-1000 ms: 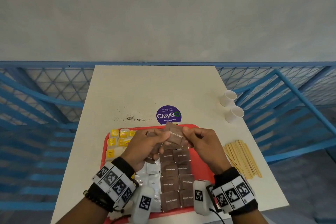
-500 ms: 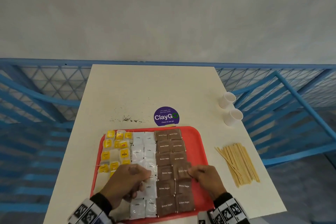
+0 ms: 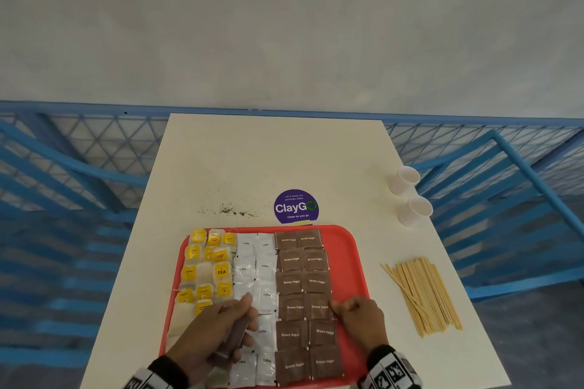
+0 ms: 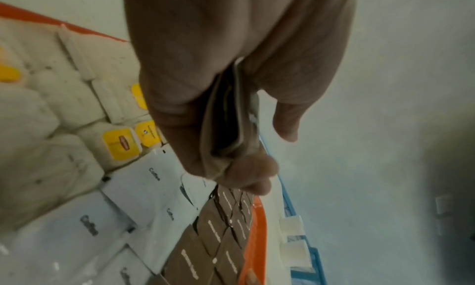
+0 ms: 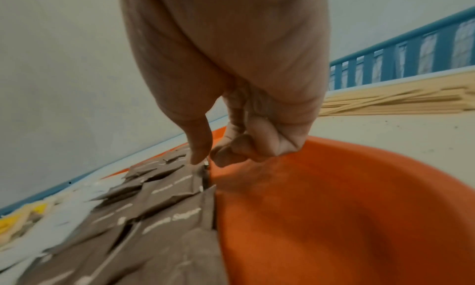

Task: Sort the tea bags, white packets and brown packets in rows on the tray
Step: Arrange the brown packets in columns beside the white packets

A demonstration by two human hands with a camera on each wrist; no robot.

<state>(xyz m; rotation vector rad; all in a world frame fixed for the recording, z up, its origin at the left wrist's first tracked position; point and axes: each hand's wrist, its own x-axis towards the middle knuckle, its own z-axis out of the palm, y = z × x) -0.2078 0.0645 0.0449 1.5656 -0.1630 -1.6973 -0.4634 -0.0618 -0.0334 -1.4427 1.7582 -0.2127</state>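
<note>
A red tray (image 3: 360,262) holds tea bags (image 3: 208,265) with yellow tags on the left. White packets (image 3: 256,265) fill the middle and brown packets (image 3: 303,281) form two columns on the right. My left hand (image 3: 246,319) hovers over the near white packets and grips a thin stack of brown packets (image 4: 231,116) between thumb and fingers. My right hand (image 3: 339,306) is low on the tray. Its thumb and forefinger pinch the right edge of a brown packet (image 5: 180,185) in the outer column.
Wooden stirrers (image 3: 423,294) lie in a bundle right of the tray. Two white paper cups (image 3: 410,196) stand at the table's right edge. A purple sticker (image 3: 296,207) and spilled crumbs (image 3: 230,210) lie beyond the tray. A blue railing (image 3: 63,167) surrounds the table.
A second ago both hands held a brown packet up over the tray's far end. They have come down to the near half; the right hand now sits at the outer brown column.
</note>
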